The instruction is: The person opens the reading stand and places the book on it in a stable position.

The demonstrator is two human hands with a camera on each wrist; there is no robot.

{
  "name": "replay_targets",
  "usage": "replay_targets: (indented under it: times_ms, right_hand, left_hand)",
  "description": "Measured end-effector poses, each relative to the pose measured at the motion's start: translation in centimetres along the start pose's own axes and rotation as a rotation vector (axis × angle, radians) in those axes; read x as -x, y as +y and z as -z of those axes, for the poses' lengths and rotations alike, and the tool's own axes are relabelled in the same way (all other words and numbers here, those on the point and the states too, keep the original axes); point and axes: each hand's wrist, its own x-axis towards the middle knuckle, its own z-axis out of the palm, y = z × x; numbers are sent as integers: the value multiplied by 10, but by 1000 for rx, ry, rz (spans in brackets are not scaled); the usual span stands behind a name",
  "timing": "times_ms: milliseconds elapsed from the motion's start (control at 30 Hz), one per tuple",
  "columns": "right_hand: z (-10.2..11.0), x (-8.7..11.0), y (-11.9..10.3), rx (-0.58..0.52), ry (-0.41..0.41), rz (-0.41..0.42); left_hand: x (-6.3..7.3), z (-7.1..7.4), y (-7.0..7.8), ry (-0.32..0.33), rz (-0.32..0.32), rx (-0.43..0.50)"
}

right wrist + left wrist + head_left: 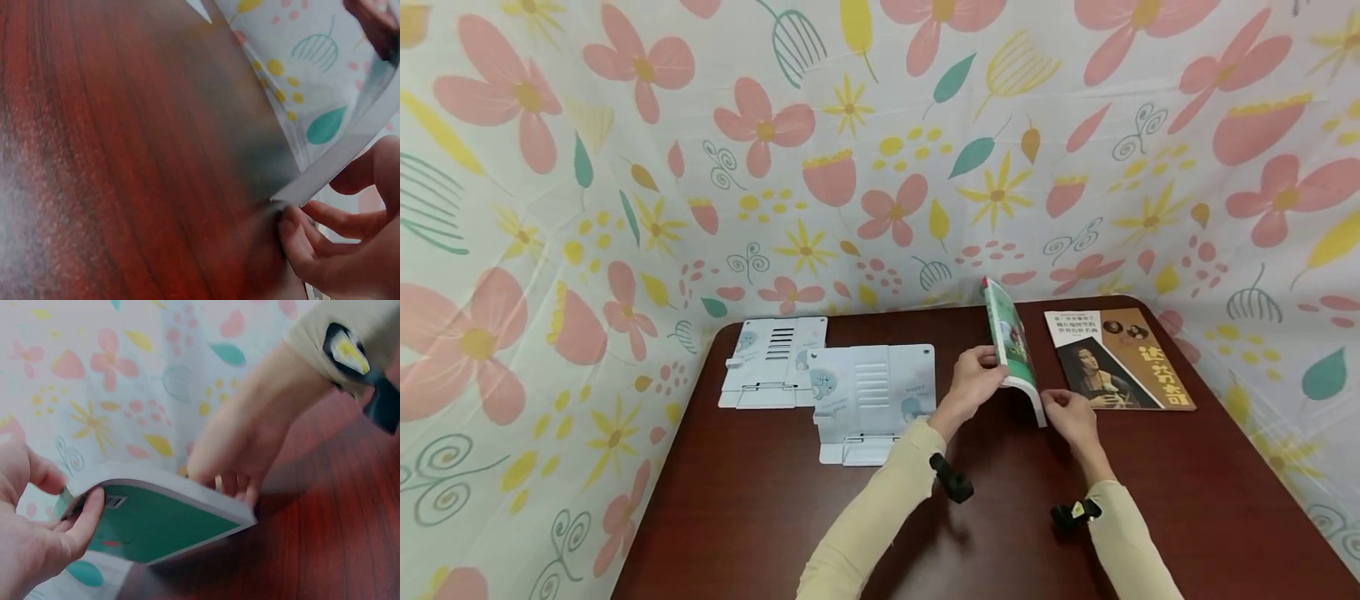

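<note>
A thick book with a green picture cover stands tilted off the table, its pages bent in a curve. My left hand grips the left end of its near edge; in the left wrist view the thumb and fingers of that left hand pinch a corner of the green cover. At the opposite, lower corner, my right hand has its curled fingers on the book. The right wrist view shows this right hand with fingertips at the corner of the white page edge. The book hides part of the right fingers.
Two white folding book stands lie at the left on the dark red wooden table. At the right lies another book with a portrait cover. A flowered curtain hangs behind the table and along both sides.
</note>
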Motion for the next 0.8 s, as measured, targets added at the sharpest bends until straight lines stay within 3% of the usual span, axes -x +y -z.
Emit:
replay_targets:
  times_ms: [233,433,600,700,800]
  right_hand:
    - [11,3,5,-353,-249,-41]
    - [25,7,11,-693,-344,-38]
    - [33,14,10,-940,-339,16]
    - [32,19,4,-980,-376,98]
    - [30,24,-6,-987,-390,175]
  left_hand:
    - [21,6,10,-139,-134,-136]
    - [34,32,14,-257,-269,-171]
    - [42,55,18,-255,-397,-356]
    - [48,67,21,-234,-443,-460]
    - [53,81,23,-190,-483,-496]
